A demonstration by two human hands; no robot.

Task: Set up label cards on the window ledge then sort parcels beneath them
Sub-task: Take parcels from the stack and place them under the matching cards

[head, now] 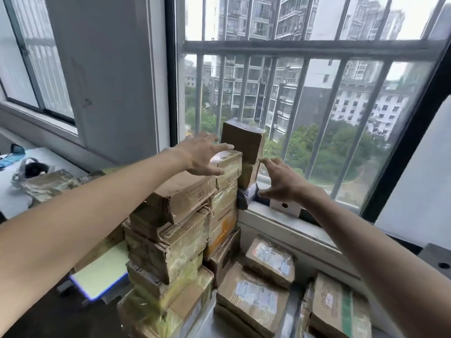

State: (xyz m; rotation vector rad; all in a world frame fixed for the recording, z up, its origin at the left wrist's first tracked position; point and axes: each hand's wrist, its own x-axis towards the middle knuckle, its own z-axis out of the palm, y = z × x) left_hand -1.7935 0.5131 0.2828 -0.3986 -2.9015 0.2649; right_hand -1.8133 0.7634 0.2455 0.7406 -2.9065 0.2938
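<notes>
Parcels fill the lower half of the view, brown cardboard boxes wrapped in shiny, wrinkled clear tape. A tall stack of parcels (170, 252) rises from about 7 o'clock to the centre, its edges dented and torn. The top flat box (180, 193) lies tilted, its long axis running from 8 o'clock up toward 2 o'clock. Behind it a taped column of boxes (225, 181) stands against the window frame. On the window ledge (280, 223) a plain brown box (242, 140) stands at 12 o'clock from centre, set on a smaller carton (247, 174), one corner facing the camera. At 5 o'clock lower parcels (253, 301) lie flat with printed shipping labels facing up.

A white label card (285, 208) with a dark round spot stands on the ledge at 3 o'clock from the stack, beneath the right wrist; its face points into the room.

The left hand (202, 154) reaches over the stack top with fingers spread and nearly straight, the thumb touching or just above the taped box top; which, cannot be told. The right hand (280, 181) hovers just right of the smaller carton, fingers spread and bent like a claw, holding nothing.

Grey metal bars (305, 48) cross the window, with apartment blocks and trees outside. A green stool (102, 276) stands at 8 o'clock.
</notes>
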